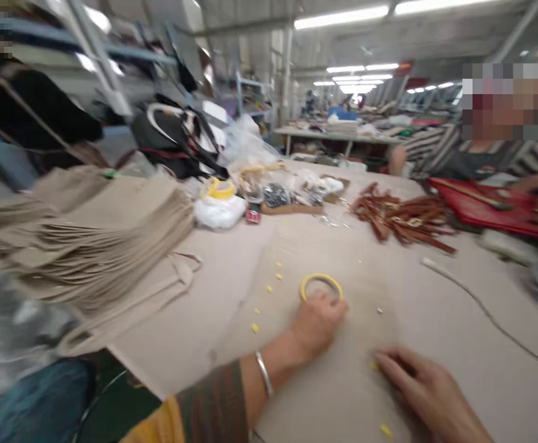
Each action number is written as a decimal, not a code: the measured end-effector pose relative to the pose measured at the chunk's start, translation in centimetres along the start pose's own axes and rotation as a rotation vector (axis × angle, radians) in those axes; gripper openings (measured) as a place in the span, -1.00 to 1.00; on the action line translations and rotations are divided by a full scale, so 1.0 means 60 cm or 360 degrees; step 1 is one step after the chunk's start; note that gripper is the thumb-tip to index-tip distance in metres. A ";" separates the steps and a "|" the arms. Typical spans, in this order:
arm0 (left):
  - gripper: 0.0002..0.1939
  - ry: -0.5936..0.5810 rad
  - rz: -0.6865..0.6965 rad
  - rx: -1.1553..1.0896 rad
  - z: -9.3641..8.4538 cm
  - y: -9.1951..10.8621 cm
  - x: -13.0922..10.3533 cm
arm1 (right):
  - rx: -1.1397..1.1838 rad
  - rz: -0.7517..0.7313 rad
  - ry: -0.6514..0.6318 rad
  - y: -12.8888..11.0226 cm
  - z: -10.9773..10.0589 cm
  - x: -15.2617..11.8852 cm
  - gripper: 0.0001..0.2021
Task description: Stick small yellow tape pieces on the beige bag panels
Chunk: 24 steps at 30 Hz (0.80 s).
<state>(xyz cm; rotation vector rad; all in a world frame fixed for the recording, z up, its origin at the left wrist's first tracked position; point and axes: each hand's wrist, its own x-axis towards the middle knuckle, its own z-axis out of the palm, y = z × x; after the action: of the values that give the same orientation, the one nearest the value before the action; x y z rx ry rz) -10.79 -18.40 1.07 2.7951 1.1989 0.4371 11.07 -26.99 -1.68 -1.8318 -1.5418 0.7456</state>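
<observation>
Left hand [317, 323] curled, fingertips touching near edge of yellow tape ring [321, 285] lying flat on table [435, 307]. Right hand [428, 391] open, flat on beige fabric sheet [342, 394], holding nothing. Stack of beige bags [93, 240] at left.

Bench [435, 307] top: matt beige sheet, looks like cardboard or stiff cloth, can't tell which; slightly fibrous. Yellow ring [321, 284] at the left hand [317, 323]: thin, smooth, looks like a tape roll, mild sheen. Bracelet [264, 373] on that wrist: polished metal, glossy. Right hand [428, 391] rests flat on the same matt sheet. Yellow scraps [254, 328]: small, matt, paper-like. Stack of bags [88, 240] on the left: matt tan woven cloth, coarse-looking. Brown straps [398, 218]: leather-like, smooth, low gloss. White bag [217, 210]: thin crinkled plastic, shiny. Red piece [485, 206] far right: smooth, semi-gloss, leather-like.
</observation>
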 end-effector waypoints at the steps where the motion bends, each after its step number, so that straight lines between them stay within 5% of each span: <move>1: -0.82 0.0032 0.0031 -0.0150 0.018 0.015 0.004 | 0.0016 0.0140 -0.0025 0.002 -0.020 -0.018 -0.64; 5: -0.76 0.0319 0.0153 -0.0643 0.027 0.021 0.003 | 0.0206 0.0190 0.0265 -0.022 -0.031 -0.021 -0.63; 10: -0.56 0.0319 0.0272 -0.0755 -0.005 0.025 -0.015 | 0.0159 -0.0489 0.0298 -0.062 -0.008 -0.010 -0.79; 15: -0.65 0.0251 0.0310 -0.0683 -0.012 0.041 -0.022 | -0.0068 -0.1013 0.0307 -0.086 0.003 -0.005 -0.81; 24: -0.85 0.0130 0.0238 -0.0657 -0.011 0.049 -0.026 | -0.0348 -0.1055 0.0485 -0.088 0.021 -0.011 -0.83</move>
<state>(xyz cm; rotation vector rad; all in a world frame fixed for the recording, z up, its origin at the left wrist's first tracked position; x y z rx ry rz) -9.97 -21.59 1.86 2.5322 0.8004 0.7236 6.67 -26.85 1.51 -1.3465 -1.9049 -0.0102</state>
